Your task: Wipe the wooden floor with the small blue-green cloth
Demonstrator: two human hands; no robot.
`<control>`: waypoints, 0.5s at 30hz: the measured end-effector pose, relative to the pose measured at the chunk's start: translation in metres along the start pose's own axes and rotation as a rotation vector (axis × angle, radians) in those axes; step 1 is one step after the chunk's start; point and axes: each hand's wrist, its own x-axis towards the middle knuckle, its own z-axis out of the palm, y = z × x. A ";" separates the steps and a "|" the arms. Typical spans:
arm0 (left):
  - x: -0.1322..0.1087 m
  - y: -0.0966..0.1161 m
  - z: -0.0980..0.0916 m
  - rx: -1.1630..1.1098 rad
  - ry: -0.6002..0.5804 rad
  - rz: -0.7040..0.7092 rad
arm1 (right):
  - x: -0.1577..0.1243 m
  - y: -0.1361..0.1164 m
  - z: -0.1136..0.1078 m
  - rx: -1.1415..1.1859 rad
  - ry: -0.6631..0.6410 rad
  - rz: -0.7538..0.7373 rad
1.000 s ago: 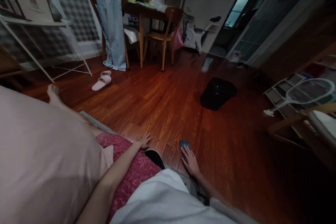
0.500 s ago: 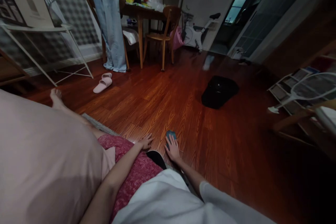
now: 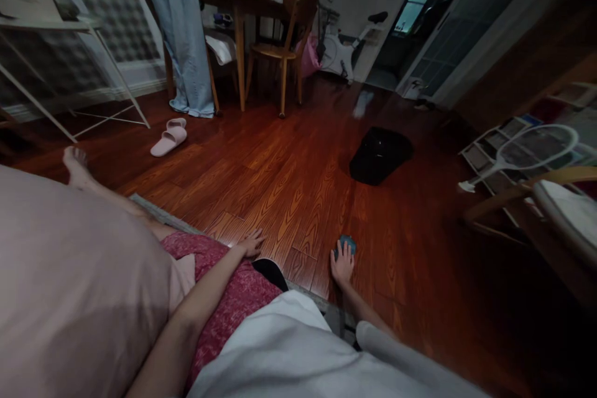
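I sit on the dark red wooden floor [image 3: 298, 193], with a pink pillow [image 3: 69, 273] against my left side. My right hand [image 3: 342, 263] lies on a small blue cloth [image 3: 348, 242] and presses it to the floorboards, fingers over it. Fingers spread, my left hand [image 3: 252, 242] rests flat on the floor beside my red patterned shorts [image 3: 224, 298] and holds nothing. My bare foot [image 3: 74, 165] stretches out to the left.
A black bag [image 3: 379, 154] lies on the floor ahead. Pink slippers [image 3: 168, 137] sit near a wooden table with chairs [image 3: 280, 53] and hanging blue cloth. A white racket [image 3: 527, 152] leans at a rack on the right. A white shelf frame [image 3: 69, 68] stands left.
My right hand slid the blue cloth left toward my left hand, then back to the right across the boards. My left hand stayed where it was.
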 end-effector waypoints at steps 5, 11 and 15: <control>0.001 -0.002 0.002 0.002 0.012 0.004 | 0.014 -0.085 0.022 0.055 0.008 0.118; 0.000 -0.001 0.002 -0.002 0.026 0.004 | -0.022 -0.147 0.022 0.076 -0.242 -0.491; -0.003 0.002 0.000 -0.033 0.013 0.004 | -0.045 -0.126 0.004 0.097 -0.347 -0.822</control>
